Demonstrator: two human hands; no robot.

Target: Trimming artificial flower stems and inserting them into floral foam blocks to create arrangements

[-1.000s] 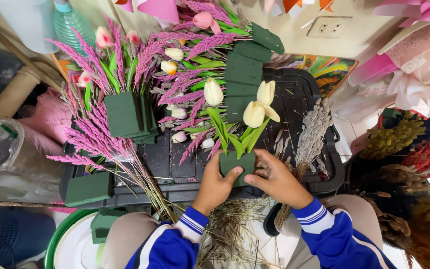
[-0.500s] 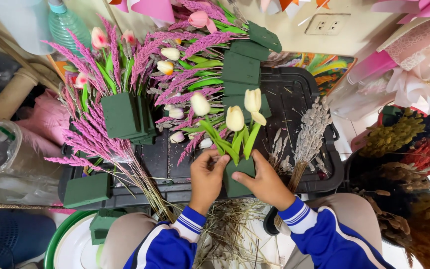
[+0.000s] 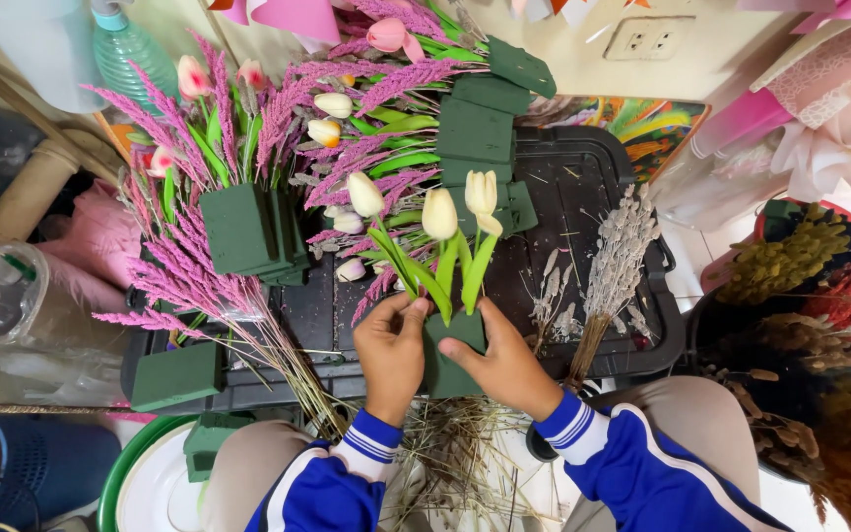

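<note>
Since the earlier frames the green foam block (image 3: 450, 347) has dropped lower on the black crate lid (image 3: 583, 177) and come nearer the body, and its three cream tulips (image 3: 440, 214) now stand more upright. The left hand (image 3: 391, 353) grasps the block's left side, thumb and fingers pressed by the stems; the right hand (image 3: 506, 363) clasps its right side, thumb across the face. The foam looks light and crumbly, likely to dent under hard pressure, so the flat sides are the safest hold, away from the holes where the stems sit. The tulip stems look thin and bendable, the heads easy to knock. Close on the left stands another foam block (image 3: 240, 229) stuck with pink plume sprays (image 3: 174, 266), their tips reaching towards the tulips. More dark green blocks (image 3: 480, 128) are stacked behind, and a bundle of pale dried sprigs (image 3: 615, 258) lies just to the right, crowding the lid
</note>
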